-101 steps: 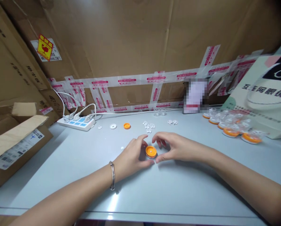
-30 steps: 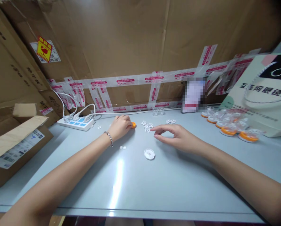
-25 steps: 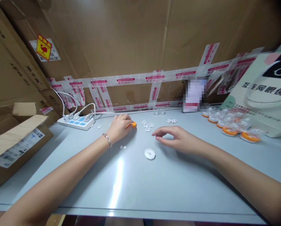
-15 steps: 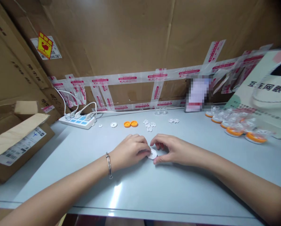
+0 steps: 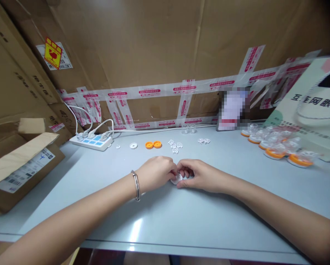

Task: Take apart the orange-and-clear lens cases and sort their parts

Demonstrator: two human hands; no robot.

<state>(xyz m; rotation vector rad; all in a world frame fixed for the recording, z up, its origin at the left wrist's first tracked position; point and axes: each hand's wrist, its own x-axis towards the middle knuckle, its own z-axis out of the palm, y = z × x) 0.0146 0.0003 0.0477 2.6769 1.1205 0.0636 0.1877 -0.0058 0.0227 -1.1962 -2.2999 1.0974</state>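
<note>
Two orange caps [image 5: 157, 144] sit beyond your left hand [image 5: 158, 171], whose bunched fingertips touch the white disc [image 5: 176, 180] between your hands (can't tell if pinching), while your right hand [image 5: 199, 175] holds its rim between thumb and curled fingers.

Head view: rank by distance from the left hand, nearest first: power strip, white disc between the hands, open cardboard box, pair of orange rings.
From the left hand:
1. White disc, at its fingertips.
2. Orange rings, side by side beyond the hand.
3. Power strip, back left.
4. Cardboard box, far left.
</note>
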